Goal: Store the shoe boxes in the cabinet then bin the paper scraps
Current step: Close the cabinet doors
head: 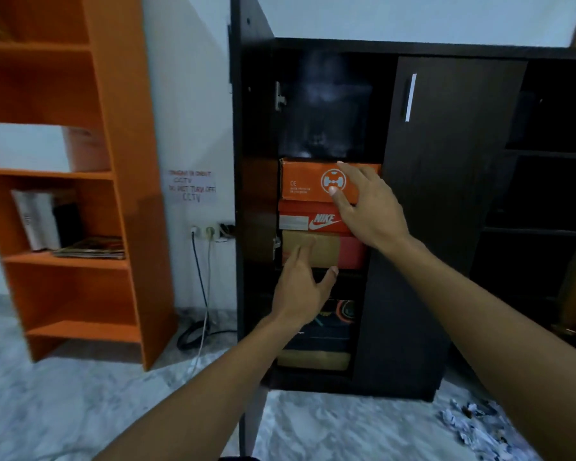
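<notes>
Head view, and both hands are up at the dark cabinet point(446, 294), its open door point(251, 161) standing at ten o'clock of the stack. Three shoe boxes sit piled in the middle compartment, dead centre. The orange shoe box point(305, 181) is on top, the red Nike shoe box point(313, 221) under it and the tan shoe box point(308, 249) at the bottom.

The right hand point(368, 211) lies flat across the fronts of the top two, fingers point(350, 172) straight and spread, thumb at the orange box's lower edge, gripping nothing. The left hand point(301, 287) comes in from six o'clock. Its fingers point(300, 257) are straight and close together against the tan box's face, thumb splayed toward three o'clock, and it holds nothing either. One compartment down, a dark printed box point(336, 322) rests on a lower tan box point(313, 359).

This looks to me like the squaring-up push. To do it well, press with flat fingers and both hands together, so the stack slides back as one and the top box doesn't skew. Get every front behind the door line, or the door will likely catch.

Down at five o'clock the paper scraps point(473, 427) lie heaped on the floor point(80, 410) near the cabinet's foot, not yet binned. The orange shelving unit point(113, 161) stands at nine o'clock, well clear of the hands.
</notes>
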